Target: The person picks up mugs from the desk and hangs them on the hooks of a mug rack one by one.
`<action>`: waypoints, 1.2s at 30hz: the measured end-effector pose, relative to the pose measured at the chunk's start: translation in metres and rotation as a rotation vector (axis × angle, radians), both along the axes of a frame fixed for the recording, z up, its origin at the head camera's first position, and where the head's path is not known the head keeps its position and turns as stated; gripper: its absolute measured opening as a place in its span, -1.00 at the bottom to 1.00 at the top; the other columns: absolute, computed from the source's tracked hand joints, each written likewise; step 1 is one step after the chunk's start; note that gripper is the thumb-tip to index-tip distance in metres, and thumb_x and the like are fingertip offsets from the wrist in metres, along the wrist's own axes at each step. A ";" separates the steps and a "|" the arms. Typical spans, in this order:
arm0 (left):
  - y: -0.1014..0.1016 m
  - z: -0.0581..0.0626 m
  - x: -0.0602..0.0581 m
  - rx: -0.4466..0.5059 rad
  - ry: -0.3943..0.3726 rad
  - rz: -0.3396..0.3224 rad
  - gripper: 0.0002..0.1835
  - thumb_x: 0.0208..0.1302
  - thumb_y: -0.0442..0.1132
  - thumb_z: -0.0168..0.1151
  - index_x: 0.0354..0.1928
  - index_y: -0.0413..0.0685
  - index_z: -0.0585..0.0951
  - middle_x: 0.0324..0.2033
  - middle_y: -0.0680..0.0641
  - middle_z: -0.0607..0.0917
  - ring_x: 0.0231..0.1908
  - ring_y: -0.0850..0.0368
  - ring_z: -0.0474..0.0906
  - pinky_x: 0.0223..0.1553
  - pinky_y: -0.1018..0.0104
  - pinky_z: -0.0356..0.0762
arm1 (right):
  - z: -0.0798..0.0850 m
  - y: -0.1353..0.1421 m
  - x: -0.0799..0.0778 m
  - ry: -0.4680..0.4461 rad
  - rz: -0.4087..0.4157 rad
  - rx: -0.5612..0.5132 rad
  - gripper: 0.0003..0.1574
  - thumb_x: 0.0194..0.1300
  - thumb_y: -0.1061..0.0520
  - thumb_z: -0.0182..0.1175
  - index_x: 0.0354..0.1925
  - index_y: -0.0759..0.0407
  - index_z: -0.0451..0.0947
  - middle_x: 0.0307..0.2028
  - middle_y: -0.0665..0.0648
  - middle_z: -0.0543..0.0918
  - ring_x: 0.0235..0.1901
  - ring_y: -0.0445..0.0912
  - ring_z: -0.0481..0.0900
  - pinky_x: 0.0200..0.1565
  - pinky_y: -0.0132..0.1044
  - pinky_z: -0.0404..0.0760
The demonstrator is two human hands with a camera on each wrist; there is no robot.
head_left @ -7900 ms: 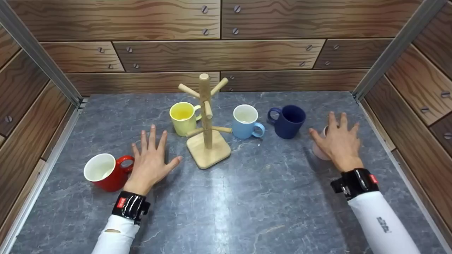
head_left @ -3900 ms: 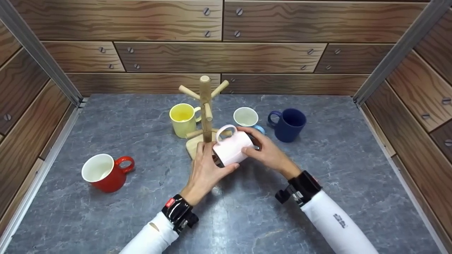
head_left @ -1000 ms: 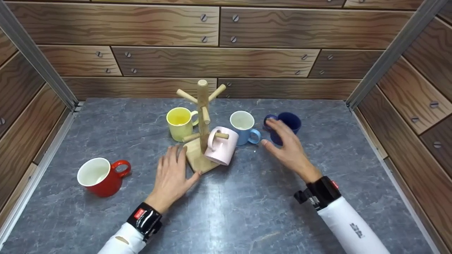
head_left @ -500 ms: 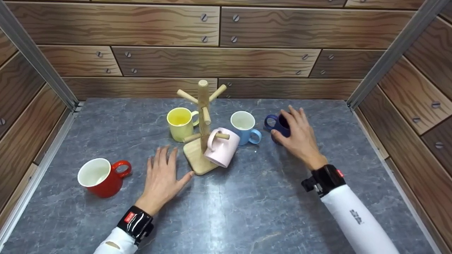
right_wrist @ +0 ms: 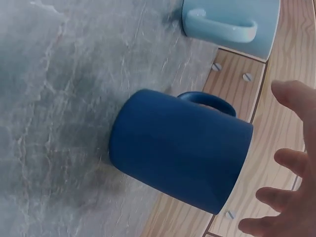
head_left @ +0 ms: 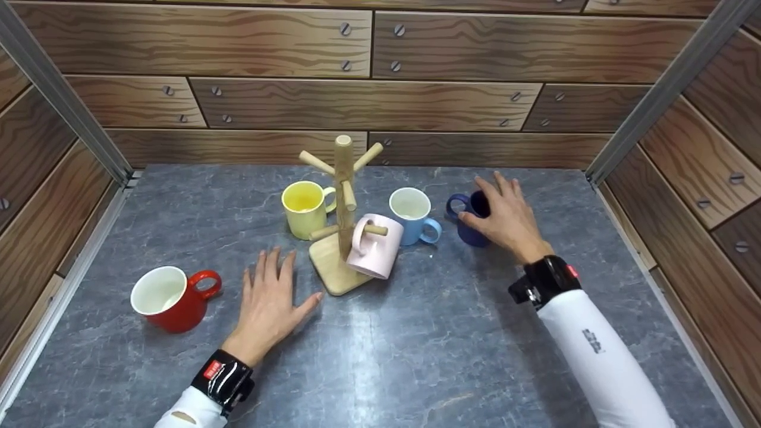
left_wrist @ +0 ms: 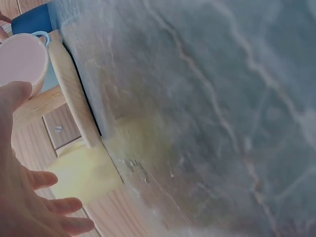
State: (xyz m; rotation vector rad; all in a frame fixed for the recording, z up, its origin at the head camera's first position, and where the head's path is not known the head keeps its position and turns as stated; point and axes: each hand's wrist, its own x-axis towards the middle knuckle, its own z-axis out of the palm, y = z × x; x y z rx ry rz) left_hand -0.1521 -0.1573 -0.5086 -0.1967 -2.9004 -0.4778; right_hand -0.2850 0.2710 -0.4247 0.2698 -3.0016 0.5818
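Observation:
My right hand point(head_left: 505, 217) hovers over the dark blue mug point(head_left: 471, 230), fingers spread. In the right wrist view its fingertips stand apart from the rim of that mug point(right_wrist: 177, 148), whose handle points toward the light blue mug. My left hand point(head_left: 267, 312), fingers spread, is left of the wooden mug tree point(head_left: 330, 267) and holds nothing. By its handle a pink mug point(head_left: 380, 252) hangs tilted on a lower right peg of the tree; the left wrist view looks into its opening point(left_wrist: 22, 61) beyond my thumb.
A yellow mug point(head_left: 306, 221) stands behind the tree's left side, a light blue mug point(head_left: 411, 233) behind its right. Far left is a red mug point(head_left: 181, 312), handle toward my left hand. Wood-patterned walls point(head_left: 368, 101) enclose the grey table point(head_left: 428, 356).
The pink mug went from the far right, through both hands, onto the lower peg. My right hand then moved right, over the dark blue mug; my left drew back from the tree's base.

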 end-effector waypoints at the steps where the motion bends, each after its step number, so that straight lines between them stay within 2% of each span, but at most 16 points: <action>1: -0.001 0.000 0.001 0.001 -0.002 0.001 0.05 0.19 0.37 0.36 0.51 -0.21 0.31 0.48 -0.42 0.24 0.49 -0.47 0.09 0.38 -0.51 0.05 | 0.001 0.000 -0.002 -0.023 -0.004 0.007 0.12 0.33 -0.34 0.31 0.61 0.09 0.14 0.60 0.41 -0.05 0.54 0.50 -0.22 0.32 0.61 0.00; 10: -0.008 -0.001 0.006 0.004 -0.009 0.001 0.08 0.15 0.36 0.41 0.51 -0.21 0.31 0.48 -0.43 0.25 0.49 -0.47 0.08 0.38 -0.52 0.06 | 0.005 0.000 -0.013 -0.184 -0.025 0.036 0.24 0.31 -0.38 0.32 0.67 -0.02 -0.05 0.62 0.40 -0.23 0.53 0.52 -0.33 0.38 0.56 -0.12; 17: -0.009 0.000 0.007 0.011 -0.016 0.005 0.10 0.12 0.36 0.43 0.51 -0.22 0.30 0.48 -0.43 0.24 0.49 -0.47 0.07 0.38 -0.52 0.05 | 0.009 0.001 -0.022 -0.283 -0.007 0.062 0.25 0.28 -0.34 0.35 0.67 -0.02 -0.04 0.61 0.45 -0.25 0.51 0.55 -0.26 0.39 0.54 -0.11; 19: -0.009 0.000 0.007 0.011 -0.012 0.003 0.11 0.13 0.38 0.42 0.50 -0.23 0.30 0.48 -0.43 0.24 0.49 -0.48 0.09 0.38 -0.51 0.06 | 0.009 0.001 -0.024 -0.303 0.001 0.077 0.24 0.28 -0.33 0.36 0.66 -0.01 -0.02 0.60 0.48 -0.21 0.51 0.55 -0.20 0.39 0.53 -0.08; 26: -0.007 -0.001 0.007 0.003 0.008 -0.005 0.12 0.13 0.41 0.40 0.50 -0.25 0.30 0.46 -0.42 0.27 0.47 -0.47 0.13 0.35 -0.52 0.12 | 0.007 0.004 -0.030 -0.250 0.026 0.093 0.10 0.27 -0.25 0.38 0.57 0.13 0.20 0.45 0.49 0.24 0.38 0.43 0.27 0.31 0.40 0.30; 36: -0.010 -0.004 0.008 0.057 -0.018 0.002 0.09 0.18 0.36 0.40 0.52 -0.25 0.28 0.48 -0.41 0.25 0.49 -0.46 0.09 0.36 -0.50 0.12 | 0.009 0.003 -0.033 -0.266 0.016 0.098 -0.02 0.25 -0.21 0.41 0.46 0.18 0.33 0.28 0.46 0.43 0.27 0.40 0.39 0.23 0.40 0.37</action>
